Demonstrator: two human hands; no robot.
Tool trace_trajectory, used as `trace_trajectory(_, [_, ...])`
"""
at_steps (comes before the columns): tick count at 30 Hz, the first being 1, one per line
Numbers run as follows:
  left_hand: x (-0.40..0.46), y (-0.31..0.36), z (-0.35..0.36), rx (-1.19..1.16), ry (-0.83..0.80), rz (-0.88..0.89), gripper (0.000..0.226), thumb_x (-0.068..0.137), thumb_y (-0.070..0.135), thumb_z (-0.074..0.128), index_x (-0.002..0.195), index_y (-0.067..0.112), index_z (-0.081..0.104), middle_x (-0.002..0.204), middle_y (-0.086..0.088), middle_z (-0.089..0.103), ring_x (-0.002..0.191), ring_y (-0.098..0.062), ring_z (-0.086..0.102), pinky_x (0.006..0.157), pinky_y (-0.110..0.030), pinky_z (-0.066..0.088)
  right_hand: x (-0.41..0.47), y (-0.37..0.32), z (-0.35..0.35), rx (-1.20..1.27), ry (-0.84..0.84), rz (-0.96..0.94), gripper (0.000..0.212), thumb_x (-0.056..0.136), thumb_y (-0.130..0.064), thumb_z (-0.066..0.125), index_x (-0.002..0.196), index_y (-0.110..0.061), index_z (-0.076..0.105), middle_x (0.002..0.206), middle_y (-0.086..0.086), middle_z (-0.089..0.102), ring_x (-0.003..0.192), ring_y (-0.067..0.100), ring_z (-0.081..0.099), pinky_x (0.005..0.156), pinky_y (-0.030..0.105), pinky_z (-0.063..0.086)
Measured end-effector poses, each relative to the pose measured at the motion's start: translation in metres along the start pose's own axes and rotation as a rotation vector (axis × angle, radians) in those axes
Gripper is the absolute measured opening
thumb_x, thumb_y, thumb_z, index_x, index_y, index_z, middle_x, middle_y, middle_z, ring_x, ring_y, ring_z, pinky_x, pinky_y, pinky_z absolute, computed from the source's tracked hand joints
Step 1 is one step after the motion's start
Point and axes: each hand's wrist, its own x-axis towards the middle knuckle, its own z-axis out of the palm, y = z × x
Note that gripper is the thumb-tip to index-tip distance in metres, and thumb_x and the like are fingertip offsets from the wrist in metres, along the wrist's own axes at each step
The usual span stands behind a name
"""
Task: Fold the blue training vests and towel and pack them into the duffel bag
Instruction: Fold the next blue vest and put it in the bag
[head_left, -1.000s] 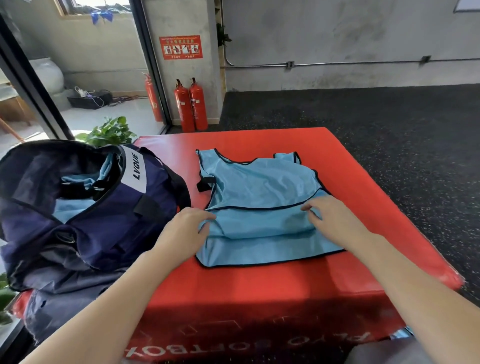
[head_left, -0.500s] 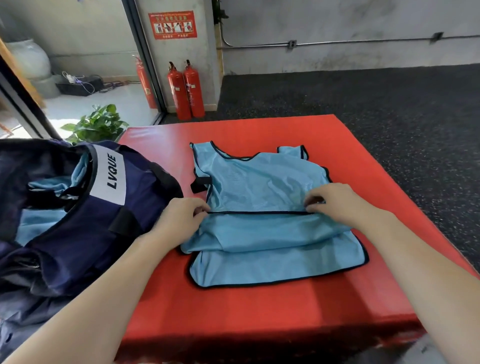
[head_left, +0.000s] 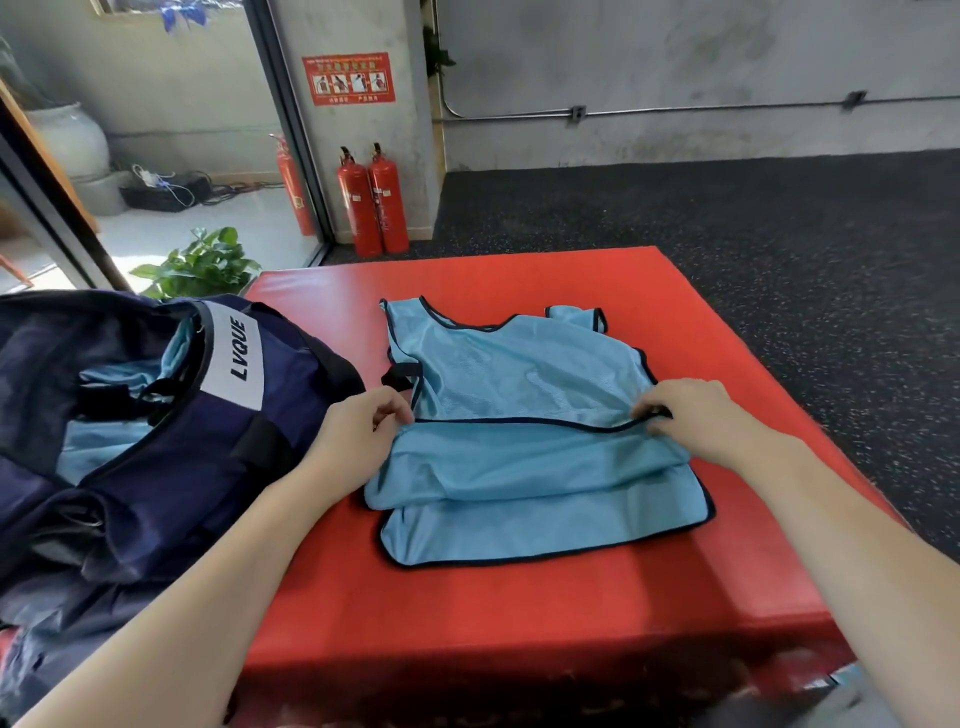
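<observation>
The vest (head_left: 524, 410) lies flat on the red worktop (head_left: 519, 613), right of the bag (head_left: 156, 441). Left hand (head_left: 358, 436) and right hand (head_left: 701, 415) each pinch the folded hem. Carry both corners level toward the neckline; align trim edges, then press flat.

Rear wall (head_left: 675, 62): bare grey concrete with a horizontal conduit (head_left: 675, 108). Floor (head_left: 779, 249): dark speckled rubber. Centre: red padded block (head_left: 519, 613). Upper left: glass door frame (head_left: 291, 135), fire extinguishers (head_left: 371, 202), potted plant (head_left: 200, 265), daylight.
</observation>
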Motion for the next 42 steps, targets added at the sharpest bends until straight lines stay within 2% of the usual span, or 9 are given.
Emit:
trace_trajectory(6, [-0.023, 0.016, 0.003, 0.039, 0.008, 0.048, 0.046, 0.086, -0.010, 0.043, 0.076, 0.023, 0.074, 0.092, 0.007, 0.071, 0.057, -0.015, 0.060, 0.051, -0.019, 0.047, -0.021, -0.002, -0.001, 0.035, 0.166, 0.000, 0.018, 0.090, -0.025, 0.067, 0.100, -0.038, 0.073, 0.099, -0.018, 0.069, 0.104, 0.014, 0.062, 0.092, 0.044, 0.043])
trace_trajectory(11, [-0.046, 0.022, 0.004, 0.026, -0.012, 0.189, 0.050, 0.081, -0.014, 0.046, 0.077, 0.028, 0.075, 0.092, 0.012, 0.070, 0.079, -0.012, 0.064, 0.074, -0.021, 0.050, -0.042, -0.002, -0.011, 0.261, 0.247, -0.071, 0.001, 0.088, -0.029, 0.075, 0.088, -0.030, 0.074, 0.091, -0.014, 0.069, 0.091, 0.012, 0.061, 0.085, 0.038, 0.047])
trace_trajectory(15, [-0.067, 0.014, 0.007, 0.063, -0.134, 0.282, 0.050, 0.076, -0.015, 0.050, 0.078, 0.027, 0.078, 0.095, 0.015, 0.068, 0.086, -0.003, 0.065, 0.074, -0.010, 0.046, -0.071, -0.003, -0.006, 0.246, 0.315, -0.164, 0.011, 0.083, -0.021, 0.080, 0.086, -0.026, 0.071, 0.091, -0.014, 0.068, 0.090, 0.008, 0.061, 0.085, 0.031, 0.047])
trace_trajectory(18, [-0.078, -0.003, 0.011, 0.132, -0.200, 0.312, 0.048, 0.073, -0.017, 0.053, 0.077, 0.024, 0.079, 0.095, 0.018, 0.066, 0.090, 0.004, 0.062, 0.075, -0.005, 0.041, -0.090, -0.005, 0.010, 0.216, 0.178, -0.188, 0.026, 0.084, -0.011, 0.074, 0.092, -0.032, 0.061, 0.086, -0.019, 0.064, 0.082, -0.001, 0.060, 0.077, 0.022, 0.048])
trace_trajectory(21, [-0.085, -0.013, 0.014, 0.188, -0.235, 0.328, 0.046, 0.078, -0.015, 0.053, 0.084, 0.022, 0.080, 0.099, 0.017, 0.065, 0.095, -0.001, 0.061, 0.086, -0.009, 0.044, -0.102, -0.008, 0.023, 0.082, 0.078, -0.163, 0.028, 0.088, -0.015, 0.067, 0.102, -0.032, 0.051, 0.090, -0.015, 0.063, 0.082, 0.009, 0.061, 0.077, 0.031, 0.049])
trace_trajectory(27, [-0.094, -0.018, 0.021, 0.189, -0.229, 0.327, 0.040, 0.082, -0.012, 0.056, 0.091, 0.019, 0.080, 0.107, 0.007, 0.068, 0.099, -0.003, 0.060, 0.094, -0.001, 0.034, -0.115, -0.004, 0.029, -0.044, 0.252, -0.269, 0.026, 0.093, -0.017, 0.062, 0.094, -0.028, 0.039, 0.074, -0.007, 0.056, 0.064, 0.024, 0.056, 0.061, 0.044, 0.049])
trace_trajectory(31, [-0.099, -0.013, 0.021, 0.201, -0.236, 0.375, 0.015, 0.088, 0.018, 0.068, 0.097, 0.022, 0.079, 0.102, 0.015, 0.069, 0.099, -0.001, 0.060, 0.094, -0.016, 0.044, -0.119, 0.000, 0.030, -0.080, 0.301, -0.324, 0.036, 0.089, -0.013, 0.064, 0.087, -0.032, 0.034, 0.066, -0.009, 0.051, 0.055, 0.018, 0.049, 0.052, 0.040, 0.046])
trace_trajectory(35, [-0.102, -0.013, 0.020, 0.267, -0.292, 0.333, 0.036, 0.081, 0.057, 0.067, 0.105, 0.032, 0.077, 0.110, 0.019, 0.066, 0.105, 0.000, 0.058, 0.097, -0.020, 0.045, -0.120, 0.001, 0.028, -0.059, 0.298, -0.372, 0.044, 0.079, 0.004, 0.063, 0.083, -0.032, 0.039, 0.076, -0.013, 0.048, 0.065, 0.011, 0.046, 0.056, 0.034, 0.045])
trace_trajectory(42, [-0.106, 0.001, 0.022, 0.408, -0.213, 0.457, 0.035, 0.091, 0.049, 0.051, 0.094, 0.028, 0.078, 0.093, 0.015, 0.071, 0.090, -0.008, 0.064, 0.079, -0.030, 0.054, -0.116, 0.003, 0.043, -0.162, 0.306, -0.471, 0.043, 0.074, 0.007, 0.075, 0.103, -0.024, 0.076, 0.113, -0.007, 0.069, 0.095, 0.019, 0.070, 0.073, 0.033, 0.060])
